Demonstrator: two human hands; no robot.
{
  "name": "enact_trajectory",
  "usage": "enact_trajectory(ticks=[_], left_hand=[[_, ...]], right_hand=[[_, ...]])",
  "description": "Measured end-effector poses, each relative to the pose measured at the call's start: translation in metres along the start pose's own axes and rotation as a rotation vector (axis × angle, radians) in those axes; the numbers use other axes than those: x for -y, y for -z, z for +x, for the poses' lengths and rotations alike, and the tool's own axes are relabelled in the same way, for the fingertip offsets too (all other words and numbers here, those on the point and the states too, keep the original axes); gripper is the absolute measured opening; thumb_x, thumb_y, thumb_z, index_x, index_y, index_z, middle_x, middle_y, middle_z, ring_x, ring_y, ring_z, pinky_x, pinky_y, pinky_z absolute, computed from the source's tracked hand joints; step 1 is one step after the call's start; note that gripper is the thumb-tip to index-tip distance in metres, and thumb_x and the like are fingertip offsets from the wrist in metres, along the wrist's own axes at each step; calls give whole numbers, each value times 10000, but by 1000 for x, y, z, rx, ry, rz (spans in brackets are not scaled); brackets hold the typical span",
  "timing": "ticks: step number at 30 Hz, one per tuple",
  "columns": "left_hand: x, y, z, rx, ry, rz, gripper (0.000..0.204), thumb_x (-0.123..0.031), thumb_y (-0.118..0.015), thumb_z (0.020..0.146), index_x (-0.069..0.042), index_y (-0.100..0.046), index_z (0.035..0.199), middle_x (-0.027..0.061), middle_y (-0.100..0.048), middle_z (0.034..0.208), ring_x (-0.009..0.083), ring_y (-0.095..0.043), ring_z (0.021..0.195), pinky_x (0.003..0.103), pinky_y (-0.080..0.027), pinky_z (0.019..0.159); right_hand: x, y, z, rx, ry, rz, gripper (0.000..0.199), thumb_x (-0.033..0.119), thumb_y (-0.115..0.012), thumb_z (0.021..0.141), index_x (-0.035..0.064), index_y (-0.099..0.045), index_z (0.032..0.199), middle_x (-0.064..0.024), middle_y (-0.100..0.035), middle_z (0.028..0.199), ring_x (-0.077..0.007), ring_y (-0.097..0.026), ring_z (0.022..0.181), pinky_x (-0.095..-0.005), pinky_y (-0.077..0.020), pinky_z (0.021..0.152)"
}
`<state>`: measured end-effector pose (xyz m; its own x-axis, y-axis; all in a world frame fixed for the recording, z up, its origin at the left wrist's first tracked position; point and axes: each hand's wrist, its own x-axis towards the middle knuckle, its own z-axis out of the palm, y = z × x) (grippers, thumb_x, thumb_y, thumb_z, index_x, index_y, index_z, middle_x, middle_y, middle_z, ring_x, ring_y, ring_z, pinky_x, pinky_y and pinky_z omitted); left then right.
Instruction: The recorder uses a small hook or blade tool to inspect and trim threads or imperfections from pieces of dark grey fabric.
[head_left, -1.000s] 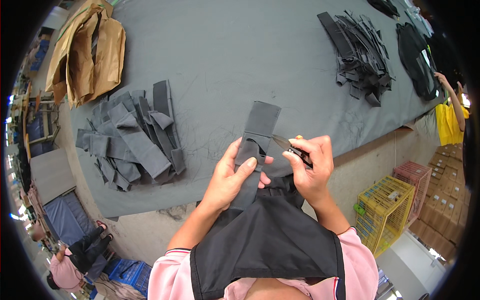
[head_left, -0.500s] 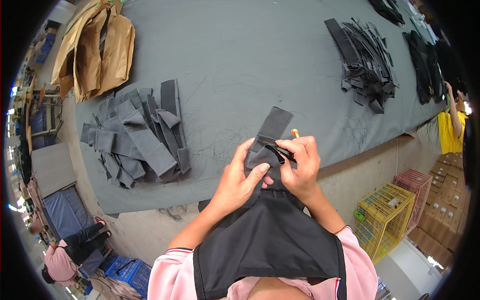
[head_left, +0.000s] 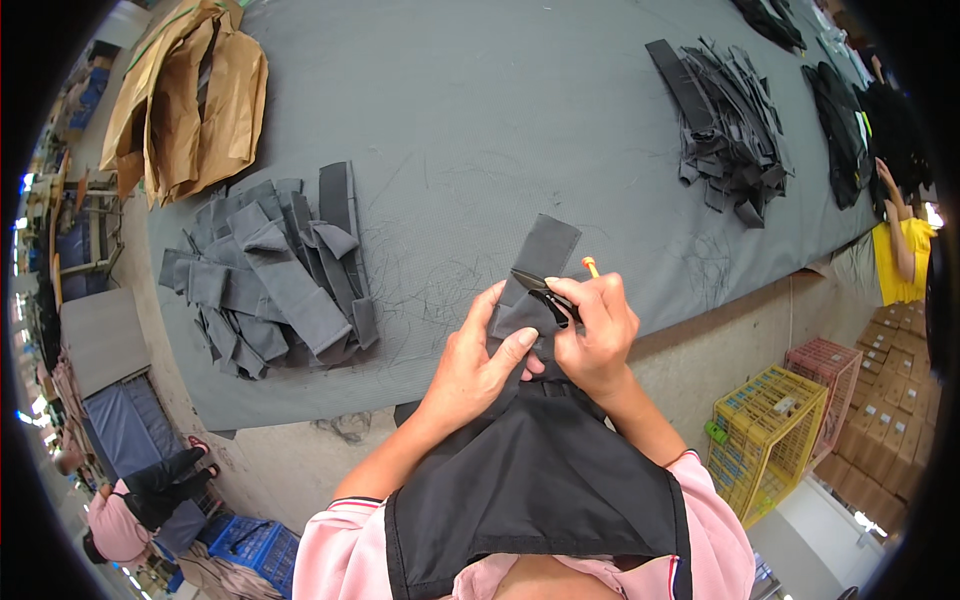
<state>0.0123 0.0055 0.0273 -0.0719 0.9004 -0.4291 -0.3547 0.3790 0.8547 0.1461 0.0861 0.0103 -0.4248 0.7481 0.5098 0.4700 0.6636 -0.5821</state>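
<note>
Just past the table's near edge, my left hand (head_left: pixel 475 355) grips a dark grey fabric strip (head_left: pixel 546 243), its thumb pressing a folded part. The strip's far end points away over the table. My right hand (head_left: pixel 598 325) is closed on a pair of dark thread snips (head_left: pixel 530 280). Their pointed blades lie against the strip, close to my left fingertips. A small orange-yellow rod end (head_left: pixel 590 266) sticks up behind my right fingers; whether it belongs to the snips I cannot tell. My right fingers hide the snips' handles.
Grey strips lie in a loose pile (head_left: pixel 265 275) at left and another pile (head_left: pixel 735 130) at far right. A brown paper bag (head_left: pixel 190 100) stands at far left. Yellow crates (head_left: pixel 765 440) sit beside the table. People are at left and right, one in a yellow garment (head_left: pixel 900 265).
The snips' blades have come into clearer view over the strip, slightly parted and turned. Both hands have stayed nearly in place. The person in yellow at right has moved an arm.
</note>
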Motion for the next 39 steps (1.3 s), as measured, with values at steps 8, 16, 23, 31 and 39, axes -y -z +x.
enact_trajectory(ticks=[8,16,23,31,39], left_hand=[[1,2,0,-18,0,-63,463,-140,-543,935,3,-337,1324,132,-591,1056,168,-634,734,270,-521,640],[-6,34,34,-72,4,-377,411,-323,-515,951,-8,-441,1204,155,-589,1163,206,-655,821,295,-553,685],[-11,44,36,-112,-1,-455,388,-344,-573,915,-40,-462,1129,147,-605,1070,199,-647,836,313,-556,706],[-7,31,22,-32,-10,-233,336,-200,-550,937,-35,-436,1206,152,-621,1036,166,-640,747,283,-539,661],[-12,21,7,24,-45,-112,599,-144,-520,941,8,-198,1423,141,-592,1067,161,-618,719,283,-517,628]], right_hand=[[3,1,5,86,-742,904,82,-60,-594,818,-30,-606,893,-7,-472,868,-54,-531,714,-175,-432,580],[-6,-6,14,15,-838,938,106,-14,-637,797,-3,-627,901,-2,-478,840,-43,-464,598,-191,-413,529],[20,15,-9,225,-424,524,204,6,-738,713,25,-655,898,-2,-452,822,-69,-463,655,-202,-382,558],[1,8,16,-4,-334,350,215,-20,-710,728,19,-633,924,-35,-474,837,-85,-479,628,-214,-415,569],[5,-7,25,110,-84,220,297,0,-737,673,53,-631,945,-69,-536,783,-214,-583,617,-319,-523,670]])
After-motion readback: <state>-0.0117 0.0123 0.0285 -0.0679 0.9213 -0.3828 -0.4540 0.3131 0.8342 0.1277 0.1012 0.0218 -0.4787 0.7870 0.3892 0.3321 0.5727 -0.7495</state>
